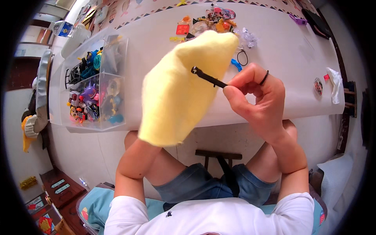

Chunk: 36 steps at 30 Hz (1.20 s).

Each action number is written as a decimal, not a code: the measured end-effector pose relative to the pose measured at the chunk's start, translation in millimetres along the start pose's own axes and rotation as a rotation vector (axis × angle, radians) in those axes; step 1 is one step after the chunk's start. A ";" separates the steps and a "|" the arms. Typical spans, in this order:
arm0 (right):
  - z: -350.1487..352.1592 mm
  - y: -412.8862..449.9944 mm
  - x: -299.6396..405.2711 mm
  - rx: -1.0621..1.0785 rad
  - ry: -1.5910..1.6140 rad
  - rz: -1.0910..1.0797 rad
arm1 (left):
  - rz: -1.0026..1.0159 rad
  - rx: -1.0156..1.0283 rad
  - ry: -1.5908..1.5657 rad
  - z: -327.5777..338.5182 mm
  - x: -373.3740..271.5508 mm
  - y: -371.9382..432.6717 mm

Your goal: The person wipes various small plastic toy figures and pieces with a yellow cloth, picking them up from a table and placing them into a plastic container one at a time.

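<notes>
A pale yellow cloth cover [179, 97] envelops my left hand, so its fingers are hidden; the left wrist [148, 149] enters at the cloth's lower edge. My right hand [258, 97] pinches a slim black strip-like piece [207, 77] between thumb and forefinger. Its far end is rounded, with a small shiny spot, and appears in front of the yellow cloth. Whether the two touch I cannot tell. A thin black ring circles one finger of that hand. Beyond the cloth lies a pile of small toys and trinkets [216, 20] on the white-covered table [293, 58].
At left stands a clear divided plastic box [114, 88] holding several toy figures. A blue piece [236, 64] and black loop [242, 57] lie near my right hand. Farther right are a purple item [297, 19], a round badge-like piece [318, 86] and white crumpled tissue [334, 85].
</notes>
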State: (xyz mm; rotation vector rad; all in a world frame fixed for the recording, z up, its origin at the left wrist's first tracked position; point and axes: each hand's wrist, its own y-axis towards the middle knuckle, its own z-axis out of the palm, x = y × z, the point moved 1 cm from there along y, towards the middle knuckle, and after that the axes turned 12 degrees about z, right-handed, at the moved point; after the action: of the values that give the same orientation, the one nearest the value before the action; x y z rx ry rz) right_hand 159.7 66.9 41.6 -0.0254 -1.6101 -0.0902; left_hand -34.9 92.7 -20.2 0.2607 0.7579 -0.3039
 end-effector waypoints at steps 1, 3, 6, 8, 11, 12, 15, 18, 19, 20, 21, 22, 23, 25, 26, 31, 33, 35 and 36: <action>-0.7 0.4 -1.0 -0.004 0.002 0.000 | -0.015 0.012 0.002 2.0 3.4 -0.9; -0.8 0.2 -4.0 -0.012 -0.050 0.009 | -0.030 0.025 0.009 3.6 9.5 -1.1; -2.0 0.1 -2.9 -0.042 -0.103 -0.089 | -0.044 0.029 0.009 2.7 13.2 0.9; -1.3 -0.6 -7.1 -0.037 -0.114 -0.145 | -0.051 0.029 0.000 1.5 12.3 2.1; -4.6 0.6 -7.7 -0.056 -0.079 -0.183 | -0.063 0.039 -0.009 -0.7 7.6 2.5; -6.6 1.6 -7.3 -0.077 -0.032 -0.163 | -0.067 0.045 -0.017 -1.2 6.8 3.1; -11.9 5.7 -0.5 -0.071 0.021 -0.191 | -0.085 0.072 -0.018 0.1 8.4 0.1; -9.0 11.3 -7.2 -0.043 -0.006 -0.267 | -0.106 0.104 -0.017 4.7 12.6 -2.4; -8.2 11.7 -8.1 -0.020 -0.028 -0.334 | -0.112 0.113 -0.017 6.9 14.3 -2.5; -8.8 10.9 -7.3 -0.018 -0.028 -0.334 | -0.117 0.122 -0.020 9.0 17.9 -1.8; -10.0 9.6 -6.0 0.010 -0.088 -0.307 | -0.122 0.126 -0.022 10.7 20.2 -1.0; -10.3 9.0 -5.4 0.038 -0.149 -0.279 | -0.126 0.132 -0.014 12.9 19.5 -0.5; -10.7 8.7 -5.6 0.037 -0.151 -0.279 | -0.133 0.135 -0.015 14.7 21.0 -0.4; -11.6 8.4 -7.1 0.066 -0.090 -0.221 | -0.142 0.137 -0.018 14.9 22.5 0.9; -11.9 7.8 -5.7 0.063 -0.092 -0.221 | -0.141 0.141 -0.020 15.3 22.5 1.0; -15.8 10.1 -4.9 0.050 0.170 -0.068 | -0.143 0.132 -0.022 10.9 13.3 5.1; -15.8 10.1 -4.5 0.040 0.171 -0.056 | -0.139 0.131 -0.025 8.6 10.3 7.3; -17.9 11.6 -4.1 0.031 0.173 -0.044 | -0.136 0.124 -0.030 4.6 5.7 11.6; -21.9 14.0 -4.2 -0.010 0.183 -0.056 | -0.135 0.125 -0.036 3.2 6.0 13.6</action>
State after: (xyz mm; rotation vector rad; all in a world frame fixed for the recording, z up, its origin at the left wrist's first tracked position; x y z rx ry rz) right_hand 182.6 79.4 38.9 0.0201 -1.4278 -0.1400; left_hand -23.9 103.1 -20.6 0.3220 0.7234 -0.4835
